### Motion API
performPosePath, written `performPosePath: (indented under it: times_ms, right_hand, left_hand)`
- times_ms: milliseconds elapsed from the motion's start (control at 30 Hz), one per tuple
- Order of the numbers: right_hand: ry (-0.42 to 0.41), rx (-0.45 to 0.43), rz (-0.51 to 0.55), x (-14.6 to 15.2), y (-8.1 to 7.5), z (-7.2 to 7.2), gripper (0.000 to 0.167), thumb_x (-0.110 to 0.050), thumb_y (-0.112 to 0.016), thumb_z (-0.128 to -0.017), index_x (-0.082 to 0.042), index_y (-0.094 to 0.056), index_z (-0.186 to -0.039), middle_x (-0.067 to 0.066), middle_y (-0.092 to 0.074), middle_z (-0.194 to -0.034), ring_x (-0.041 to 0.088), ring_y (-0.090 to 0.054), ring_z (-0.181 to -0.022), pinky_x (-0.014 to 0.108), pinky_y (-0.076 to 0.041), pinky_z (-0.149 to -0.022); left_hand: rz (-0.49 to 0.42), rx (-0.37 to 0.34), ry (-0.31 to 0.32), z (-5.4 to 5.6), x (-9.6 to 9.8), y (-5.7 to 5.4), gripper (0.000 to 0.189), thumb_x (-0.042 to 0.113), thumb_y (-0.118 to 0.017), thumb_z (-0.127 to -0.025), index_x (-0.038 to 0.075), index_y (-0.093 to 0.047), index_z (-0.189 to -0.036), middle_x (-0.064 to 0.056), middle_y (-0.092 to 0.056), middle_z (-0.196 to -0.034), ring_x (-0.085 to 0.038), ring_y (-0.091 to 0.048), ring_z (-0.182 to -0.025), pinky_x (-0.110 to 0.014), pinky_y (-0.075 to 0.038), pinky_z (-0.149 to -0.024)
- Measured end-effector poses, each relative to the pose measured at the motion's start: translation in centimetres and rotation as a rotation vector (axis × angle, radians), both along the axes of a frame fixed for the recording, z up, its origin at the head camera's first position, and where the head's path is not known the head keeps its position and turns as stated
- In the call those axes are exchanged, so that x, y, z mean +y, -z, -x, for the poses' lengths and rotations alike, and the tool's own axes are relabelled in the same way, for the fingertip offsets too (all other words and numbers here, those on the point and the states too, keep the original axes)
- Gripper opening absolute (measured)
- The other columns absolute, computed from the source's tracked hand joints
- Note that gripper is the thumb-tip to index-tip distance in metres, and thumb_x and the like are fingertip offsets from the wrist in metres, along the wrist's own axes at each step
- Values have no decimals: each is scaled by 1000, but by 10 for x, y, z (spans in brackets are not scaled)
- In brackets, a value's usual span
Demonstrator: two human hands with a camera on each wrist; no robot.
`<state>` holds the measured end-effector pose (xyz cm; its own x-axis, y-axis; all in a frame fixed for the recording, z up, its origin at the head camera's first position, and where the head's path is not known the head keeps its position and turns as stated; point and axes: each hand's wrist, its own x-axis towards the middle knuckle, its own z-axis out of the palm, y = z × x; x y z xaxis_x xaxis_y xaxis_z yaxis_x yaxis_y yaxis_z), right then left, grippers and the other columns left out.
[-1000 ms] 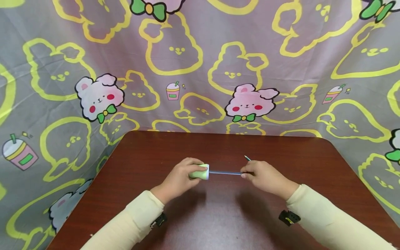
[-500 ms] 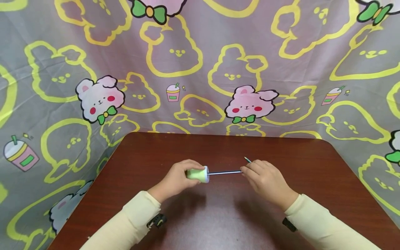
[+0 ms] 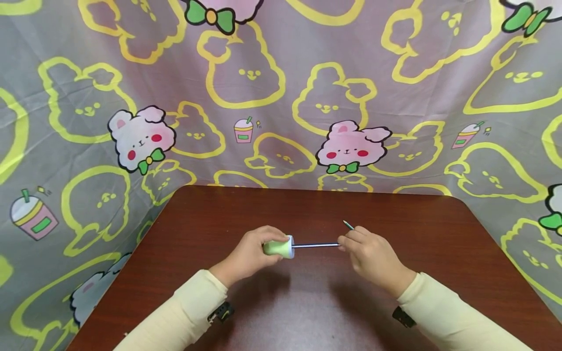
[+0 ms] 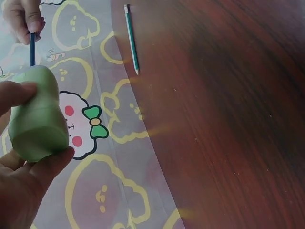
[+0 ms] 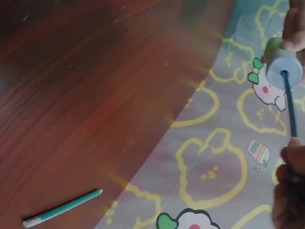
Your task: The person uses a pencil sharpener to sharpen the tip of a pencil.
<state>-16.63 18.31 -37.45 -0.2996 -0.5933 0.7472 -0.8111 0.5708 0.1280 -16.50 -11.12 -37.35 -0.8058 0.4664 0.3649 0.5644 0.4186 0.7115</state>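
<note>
My left hand (image 3: 248, 253) grips a light green pencil sharpener (image 3: 277, 248), thumb and fingers round its waisted body. Its white end (image 5: 281, 74) faces right, with a hole in the middle. A dark blue pencil (image 3: 316, 245) runs level from that hole to my right hand (image 3: 373, 253), whose thumb and fingers pinch its far end. The tip inside the sharpener is hidden. Both hands are raised over the table, their shadows below. Beyond the right hand lies a green pencil (image 4: 132, 40) with a pale eraser end, partly covered by that hand in the head view.
The dark red-brown wooden table (image 3: 219, 209) has rounded far corners. A grey curtain (image 3: 281, 117) with yellow bear outlines and white rabbit faces hangs close behind it and along both sides. A black wrist strap (image 3: 221, 311) shows under the left sleeve.
My right hand rolled over at the pencil and partly back, its fingers shifting on the shaft. The sharpener has dipped slightly, so more of its white end shows. The green pencil has stayed put.
</note>
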Motion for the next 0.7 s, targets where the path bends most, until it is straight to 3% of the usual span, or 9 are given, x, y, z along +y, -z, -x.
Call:
performPosePath:
  times_ms: [100,167,300,367,467,533,600,700]
  right_hand:
    - [44,-162,-12,-2,-4,-4,3,-4,-69,-85,-3,-71,-82,-2,-62,-73,11,-52,-66,24,-46,-54]
    - [89,-331,-25,-2,-8,-7,11,0,-77,-75,-3,-73,-85,-3,-64,-75,9,-54,-67,25,-48,-57]
    - [155,-732,-29,-1,-16,-8,9,-5,-72,-83,-4,-76,-91,-2,-70,-83,8,-60,-73,28,-51,-64]
    - [145,-934,-3,1,-20,-5,11,-8,-69,-87,-2,-76,-93,0,-71,-85,10,-61,-75,29,-51,-66]
    - [115,-1250,90,5,-23,0,14,-9,-66,-89,0,-74,-95,0,-66,-77,13,-56,-69,30,-48,-62]
    - [102,-1407,155,6,-25,4,16,-8,-65,-89,3,-73,-97,0,-59,-71,14,-52,-66,30,-46,-59]
    - [97,-1503,202,7,-25,6,15,-8,-64,-90,4,-72,-96,-2,-51,-66,14,-47,-62,29,-43,-56]
    - [101,-1439,165,6,-25,7,15,-10,-64,-91,2,-72,-95,-1,-54,-67,14,-48,-63,29,-44,-57]
  left_hand:
    - [46,71,-4,-2,0,1,35,-2,-78,-74,2,-73,-108,-9,-66,-110,-25,-62,-100,-27,-53,-80]
    - [82,134,-1,-3,0,2,35,-1,-78,-74,3,-73,-108,-8,-65,-110,-24,-62,-100,-28,-53,-80]
    - [136,315,12,-3,0,4,34,-1,-80,-72,6,-75,-105,-7,-65,-109,-23,-60,-101,-28,-53,-81]
    - [142,405,30,-1,0,5,34,-3,-81,-70,7,-75,-103,-8,-65,-109,-23,-60,-101,-26,-53,-81]
    - [147,525,69,1,0,6,38,-6,-82,-67,8,-76,-102,-9,-64,-109,-23,-60,-102,-23,-53,-81]
    - [159,603,92,1,0,7,40,-6,-83,-66,9,-75,-102,-10,-63,-109,-24,-60,-102,-23,-52,-82]
    - [164,648,102,2,0,8,42,-6,-83,-64,9,-75,-103,-11,-62,-109,-25,-60,-103,-23,-53,-82]
    - [154,627,74,2,0,8,41,-5,-84,-64,8,-75,-102,-11,-63,-108,-25,-60,-101,-25,-53,-81]
